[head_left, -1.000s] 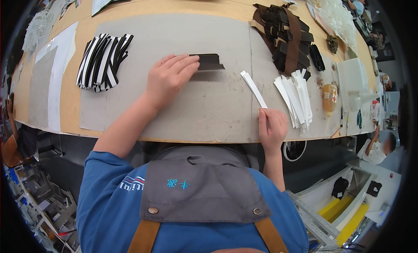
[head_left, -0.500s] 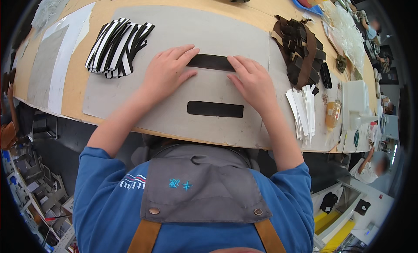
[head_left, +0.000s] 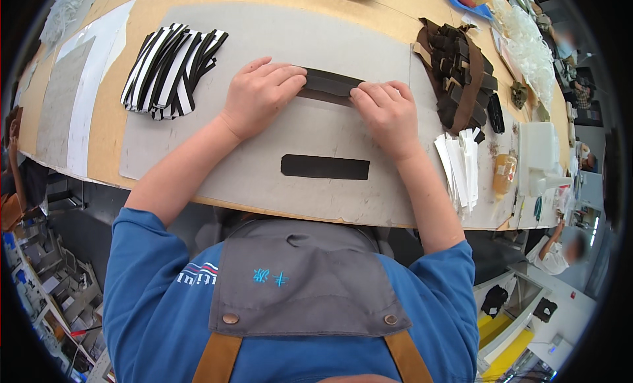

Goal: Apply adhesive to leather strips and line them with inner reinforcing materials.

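Note:
Between my hands a dark strip [head_left: 328, 83] is held by its two ends over the grey mat, its near edge lifted off the surface. My left hand [head_left: 265, 93] pinches the left end with bent fingers. At the other end, my right hand [head_left: 388, 109] grips the strip between thumb and fingers. A second flat black strip [head_left: 325, 167], with clipped corners on its left end, lies on the mat nearer to me, touched by neither hand. My fingers cover both ends of the held strip.
A pile of black and white strips [head_left: 173, 71] lies at the left on the grey mat [head_left: 217, 175]. To the right are a bundle of brown and black straps [head_left: 459, 76], white strips [head_left: 457, 168], an amber bottle [head_left: 504, 172] and a white container [head_left: 537, 152]. Other people sit farther off.
The fingers of both hands have closed on the far strip's ends. The strip, flat before, is now tilted up and slightly farther away. The near strip stays in place.

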